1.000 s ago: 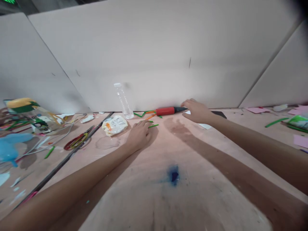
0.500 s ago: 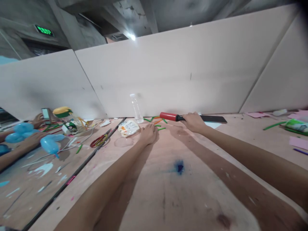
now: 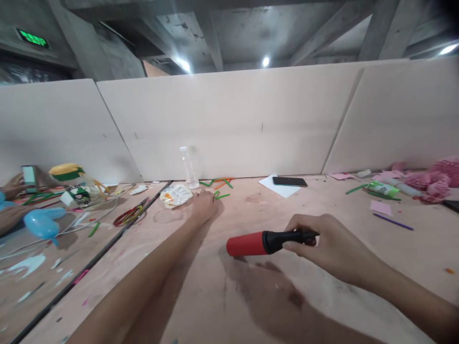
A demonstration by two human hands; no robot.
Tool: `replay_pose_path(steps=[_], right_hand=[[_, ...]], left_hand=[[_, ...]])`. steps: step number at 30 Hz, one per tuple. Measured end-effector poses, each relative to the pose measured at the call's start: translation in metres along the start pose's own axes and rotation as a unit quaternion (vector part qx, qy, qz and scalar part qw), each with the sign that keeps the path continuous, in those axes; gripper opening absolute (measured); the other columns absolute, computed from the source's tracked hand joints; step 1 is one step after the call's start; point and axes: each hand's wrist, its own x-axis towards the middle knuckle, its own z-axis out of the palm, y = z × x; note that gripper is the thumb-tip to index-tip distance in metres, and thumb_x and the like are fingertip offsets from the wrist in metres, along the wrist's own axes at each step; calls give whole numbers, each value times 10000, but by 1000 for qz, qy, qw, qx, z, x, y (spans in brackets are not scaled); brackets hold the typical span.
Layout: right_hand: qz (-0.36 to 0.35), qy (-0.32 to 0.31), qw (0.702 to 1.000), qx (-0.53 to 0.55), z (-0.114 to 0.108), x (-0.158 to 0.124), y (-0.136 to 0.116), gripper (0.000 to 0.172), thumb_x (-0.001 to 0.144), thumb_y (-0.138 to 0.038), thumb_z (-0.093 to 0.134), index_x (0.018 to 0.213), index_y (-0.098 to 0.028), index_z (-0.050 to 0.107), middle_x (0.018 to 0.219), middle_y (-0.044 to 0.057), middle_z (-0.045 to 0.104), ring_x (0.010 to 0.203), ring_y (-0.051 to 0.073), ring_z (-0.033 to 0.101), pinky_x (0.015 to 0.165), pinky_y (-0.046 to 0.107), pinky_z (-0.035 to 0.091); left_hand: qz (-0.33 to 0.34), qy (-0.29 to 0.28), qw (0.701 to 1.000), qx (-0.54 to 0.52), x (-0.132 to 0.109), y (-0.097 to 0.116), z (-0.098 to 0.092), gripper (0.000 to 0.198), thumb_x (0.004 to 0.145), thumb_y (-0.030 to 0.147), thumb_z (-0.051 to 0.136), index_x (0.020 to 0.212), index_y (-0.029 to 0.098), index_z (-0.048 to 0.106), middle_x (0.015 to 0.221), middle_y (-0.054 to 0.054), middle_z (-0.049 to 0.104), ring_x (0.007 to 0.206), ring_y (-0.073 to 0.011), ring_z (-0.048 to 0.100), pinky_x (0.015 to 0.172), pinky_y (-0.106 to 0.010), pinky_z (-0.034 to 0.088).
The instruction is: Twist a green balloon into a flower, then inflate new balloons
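My right hand [image 3: 322,241] is closed around the black handle end of a red and black balloon hand pump [image 3: 247,244]. The pump lies roughly level over the near middle of the table, its red barrel pointing left. Farther back, my left hand [image 3: 205,206] rests palm down on the table, fingers loosely stretched forward. It lies between a crumpled clear plastic packet [image 3: 175,196] and several thin green and orange uninflated balloons [image 3: 222,196]. Behind it stands a clear plastic bottle [image 3: 190,169].
A phone [image 3: 289,181] lies on white paper [image 3: 281,188] near the white partition [image 3: 222,119]. At right are a green packet [image 3: 383,189] and a purple stick [image 3: 393,221]. Left, past the table seam, are scissors [image 3: 131,215], a blue balloon [image 3: 42,223] and another person's hand [image 3: 13,185].
My right hand has brought the balloon pump from beside the phone back toward me, lower in view. My left hand has stayed by the thin balloons. The view has turned slightly right.
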Motion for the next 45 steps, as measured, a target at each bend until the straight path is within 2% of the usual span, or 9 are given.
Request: replay_pose_path(steps=[4,8,12,16,23,29,38,41,45], right_hand=[[-10,46,995,91,-12,3,-16,218,881,-402,651,746,-232,663,648,-20,640,611,167,588,574,292,431],[-92,152,983,56,-8,10,-16,366,936,-433,597,638,-233,523,564,-32,501,524,144,468,501,289,365],[-181,225,957,12,6,12,-8,310,945,-365,597,687,-245,472,534,-53,426,468,129,395,475,289,327],[-201,245,949,-1,21,8,1,319,943,-326,600,672,-243,451,539,-52,437,454,122,416,469,287,336],[-213,251,944,27,43,5,12,217,940,-267,586,736,-231,521,513,-69,436,408,101,410,423,257,327],[-244,261,933,39,45,4,16,203,927,-215,595,751,-233,496,547,-66,436,432,98,421,438,244,340],[-228,248,940,50,52,0,19,90,943,-201,564,862,-240,569,640,-31,589,532,137,551,532,263,440],[-212,198,952,98,58,-4,16,91,967,-203,549,997,-261,613,763,-29,675,625,135,620,621,256,483],[-200,89,960,174,67,-9,17,239,1003,-251,486,1223,-284,576,880,-16,703,710,139,646,684,268,491]], left_hand=[[22,-14,999,-30,-29,13,-17,339,972,359,618,1244,157,619,1263,-107,636,1110,-244,639,948,-471,552],[68,-32,994,-84,-74,33,-43,251,978,227,504,1087,176,724,1187,-117,730,1177,-275,616,1032,-472,453],[118,-61,983,-128,-115,53,-74,221,954,271,546,1083,220,718,1153,-56,752,1124,-246,654,986,-435,458],[171,-41,964,-197,-126,73,-94,207,955,257,535,1066,213,704,1141,-51,753,1055,-236,683,915,-420,480],[306,77,928,-196,-121,84,-71,237,963,163,478,1121,172,654,1193,-74,740,1017,-217,706,827,-365,515],[338,-27,913,-227,-134,76,-47,342,885,140,525,1212,185,613,1268,-80,707,1116,-243,681,912,-370,541],[317,-107,888,-315,-142,86,-61,482,915,405,626,1361,258,519,1391,-97,608,1206,-271,615,988,-396,501],[309,-123,858,-390,-146,93,-65,581,863,472,711,1374,287,503,1393,-83,598,1182,-263,613,994,-376,494],[293,-136,829,-457,-147,100,-67,475,882,409,717,1304,264,555,1283,-69,661,1076,-241,640,943,-335,509]])
